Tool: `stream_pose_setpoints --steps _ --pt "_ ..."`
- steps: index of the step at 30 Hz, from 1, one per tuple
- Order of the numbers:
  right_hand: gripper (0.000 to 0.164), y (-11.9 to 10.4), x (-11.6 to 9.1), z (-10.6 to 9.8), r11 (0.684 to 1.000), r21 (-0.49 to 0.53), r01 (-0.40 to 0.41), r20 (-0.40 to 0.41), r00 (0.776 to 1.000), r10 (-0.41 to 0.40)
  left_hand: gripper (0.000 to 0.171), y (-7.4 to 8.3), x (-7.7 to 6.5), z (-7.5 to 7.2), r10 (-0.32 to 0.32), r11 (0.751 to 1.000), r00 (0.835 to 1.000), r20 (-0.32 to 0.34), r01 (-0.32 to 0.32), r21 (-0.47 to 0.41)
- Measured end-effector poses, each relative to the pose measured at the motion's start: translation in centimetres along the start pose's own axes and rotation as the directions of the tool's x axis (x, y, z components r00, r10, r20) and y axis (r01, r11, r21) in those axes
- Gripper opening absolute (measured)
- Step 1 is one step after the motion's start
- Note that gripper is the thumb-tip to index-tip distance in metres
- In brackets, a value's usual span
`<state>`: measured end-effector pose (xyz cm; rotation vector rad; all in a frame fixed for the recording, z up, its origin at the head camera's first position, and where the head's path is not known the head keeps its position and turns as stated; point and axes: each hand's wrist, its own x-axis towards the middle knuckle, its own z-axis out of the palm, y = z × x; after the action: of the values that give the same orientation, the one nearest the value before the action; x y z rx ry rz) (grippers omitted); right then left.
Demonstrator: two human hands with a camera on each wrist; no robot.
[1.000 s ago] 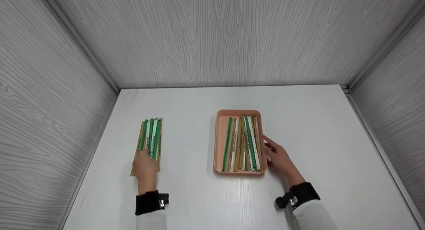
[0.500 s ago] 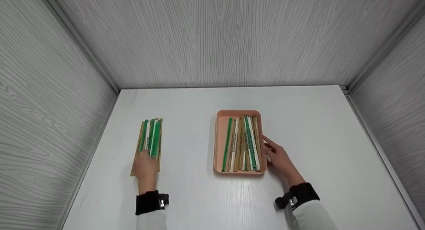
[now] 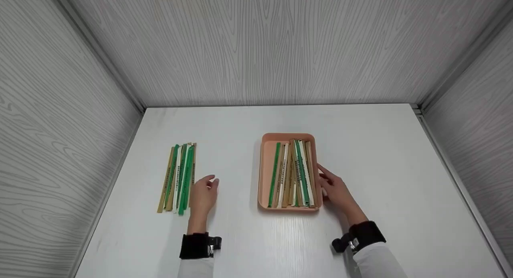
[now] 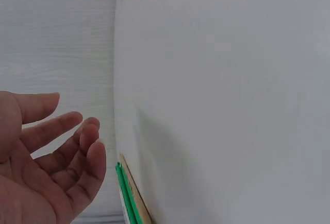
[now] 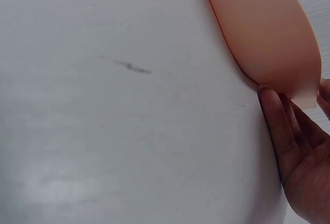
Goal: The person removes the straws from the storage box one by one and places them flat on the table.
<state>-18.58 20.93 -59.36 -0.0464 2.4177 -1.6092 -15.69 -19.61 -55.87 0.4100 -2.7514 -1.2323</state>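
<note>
A bundle of green, white and tan wrapped sticks (image 3: pixel 179 177) lies on the white table (image 3: pixel 240 121) at the left; its end (image 4: pixel 129 195) shows in the left wrist view. My left hand (image 3: pixel 203 194) hovers just right of the bundle, fingers loosely spread (image 4: pixel 62 152), holding nothing. A peach tray (image 3: pixel 264 169) in the middle holds several more such sticks (image 3: pixel 292 171). My right hand (image 3: pixel 336 189) rests flat against the tray's right wall (image 5: pixel 268 33), fingers (image 5: pixel 281 126) straight along it.
Grey wood-grain walls (image 3: pixel 256 45) close the table in at the back and both sides. Bare table surface (image 3: pixel 380 149) lies to the right of the tray and between the tray and the bundle.
My left hand has lifted off the near end of the stick bundle and moved right, beside it. The right hand and the tray have stayed put.
</note>
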Motion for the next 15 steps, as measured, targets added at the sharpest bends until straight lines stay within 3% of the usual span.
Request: stream_pose_setpoints --steps 3,7,12,15 --pt "0.050 0.1 0.0 0.0 1.000 0.011 -0.012 0.004 1.000 0.012 0.034 0.9 -0.3 1.4 0.012 0.996 0.997 0.071 -0.006 -0.093" --pt "0.051 0.0 0.0 -0.1 1.000 0.016 -0.016 0.006 1.000 0.016 0.037 2.3 -0.6 3.6 0.035 0.970 0.993 0.111 -0.007 -0.244" --pt "0.051 0.0 0.0 -0.1 1.000 0.006 -0.011 0.003 1.000 0.011 0.042 4.1 -0.9 6.4 0.090 0.900 0.990 0.107 -0.035 -0.436" --pt "0.051 0.1 0.0 -0.1 1.000 -0.004 -0.011 0.001 1.000 0.011 0.046 4.8 -1.0 7.7 0.083 0.847 0.988 0.130 -0.001 -0.532"
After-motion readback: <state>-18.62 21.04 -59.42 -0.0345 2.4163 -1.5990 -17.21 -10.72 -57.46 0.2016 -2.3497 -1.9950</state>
